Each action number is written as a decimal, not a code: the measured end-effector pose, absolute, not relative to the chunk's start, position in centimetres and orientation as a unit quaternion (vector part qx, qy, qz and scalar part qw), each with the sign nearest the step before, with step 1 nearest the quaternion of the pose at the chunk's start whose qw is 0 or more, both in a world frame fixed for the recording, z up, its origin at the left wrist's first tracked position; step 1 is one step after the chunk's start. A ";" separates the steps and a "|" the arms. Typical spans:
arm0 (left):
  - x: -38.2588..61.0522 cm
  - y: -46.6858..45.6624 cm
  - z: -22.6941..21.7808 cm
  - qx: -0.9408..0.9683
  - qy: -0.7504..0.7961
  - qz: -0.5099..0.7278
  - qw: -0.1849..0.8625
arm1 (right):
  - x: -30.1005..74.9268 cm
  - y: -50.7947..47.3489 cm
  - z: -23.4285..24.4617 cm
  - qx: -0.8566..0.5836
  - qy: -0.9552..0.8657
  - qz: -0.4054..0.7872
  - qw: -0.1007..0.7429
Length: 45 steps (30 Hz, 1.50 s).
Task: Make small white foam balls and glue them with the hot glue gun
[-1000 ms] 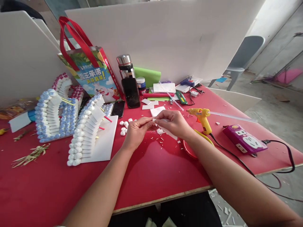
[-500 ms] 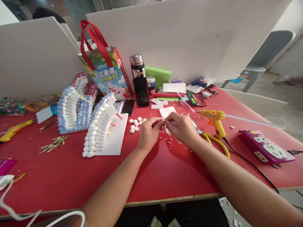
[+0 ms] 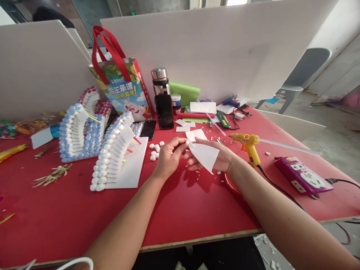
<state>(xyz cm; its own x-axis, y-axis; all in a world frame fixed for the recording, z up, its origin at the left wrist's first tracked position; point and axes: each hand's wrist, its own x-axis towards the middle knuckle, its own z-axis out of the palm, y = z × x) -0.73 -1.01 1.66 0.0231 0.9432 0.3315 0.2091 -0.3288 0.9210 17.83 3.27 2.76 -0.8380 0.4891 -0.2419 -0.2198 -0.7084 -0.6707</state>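
Note:
My left hand pinches a small white foam bead between thumb and forefinger above the red table. My right hand sits just to its right, palm turned up, fingers closed on a white foam sheet that points down to the right. Several more white foam beads lie on the table just left of my left hand. A white foam stepped model edged with beads stands further left.
A yellow glue gun with its black cord stands right of my hands, a purple power strip beyond it. A second blue-beaded foam model, a red-handled bag, a flask, two phones and cutters line the back. White boards wall the table.
My right hand has turned palm up, so the white foam sheet now shows flat. My left hand still pinches the bead. The camera view has shifted slightly.

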 end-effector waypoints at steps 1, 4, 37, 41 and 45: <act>-0.7 -1.0 1.7 0.626 0.463 0.523 0.348 | 17.7 3.2 2.7 -0.199 -0.328 0.901 0.201; -0.7 -1.0 1.6 0.630 0.468 0.516 0.343 | 17.6 2.9 2.8 -0.210 -0.328 0.895 0.216; -0.8 -0.9 1.7 0.694 0.495 0.468 0.233 | 18.5 2.6 4.2 -0.413 -0.667 0.483 0.387; -0.5 -1.0 1.6 0.716 0.474 0.462 0.221 | 18.1 2.7 3.2 -0.354 -0.690 0.556 0.298; -0.5 -1.1 1.8 0.704 0.479 0.471 0.232 | 17.8 3.1 2.0 -0.364 -0.647 0.605 0.287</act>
<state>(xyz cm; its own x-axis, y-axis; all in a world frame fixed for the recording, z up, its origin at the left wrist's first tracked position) -0.48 -1.08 1.76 0.0976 0.8926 0.4402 0.4558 -0.4333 0.7775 17.76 3.07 1.98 -0.5706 0.8183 -0.0694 0.1235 0.0020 -0.9923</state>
